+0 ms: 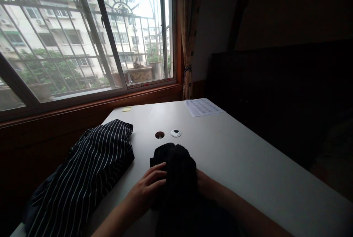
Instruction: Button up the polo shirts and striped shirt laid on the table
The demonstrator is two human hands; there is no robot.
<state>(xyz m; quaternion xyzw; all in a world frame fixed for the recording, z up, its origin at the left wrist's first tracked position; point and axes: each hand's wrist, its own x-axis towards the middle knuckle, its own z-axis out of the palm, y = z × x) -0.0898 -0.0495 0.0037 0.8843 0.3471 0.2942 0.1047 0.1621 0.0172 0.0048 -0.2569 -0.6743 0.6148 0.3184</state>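
Note:
A dark bunched garment point(176, 167) lies on the white table point(248, 163) right in front of me. My left hand point(147, 189) rests on its left side with fingers curled onto the cloth. My right hand point(205, 185) is on the garment's right side; its fingers are tucked under or behind the fabric and hidden. A black-and-white striped garment point(91, 171) lies in a heap to the left, hanging over the table's left edge.
A round cable hole point(159, 135) and its white cap point(175, 133) sit beyond the dark garment. A printed sheet point(203, 107) and a yellow sticky note point(126, 109) lie at the far edge. A barred window and curtain stand behind; dark furniture is at right.

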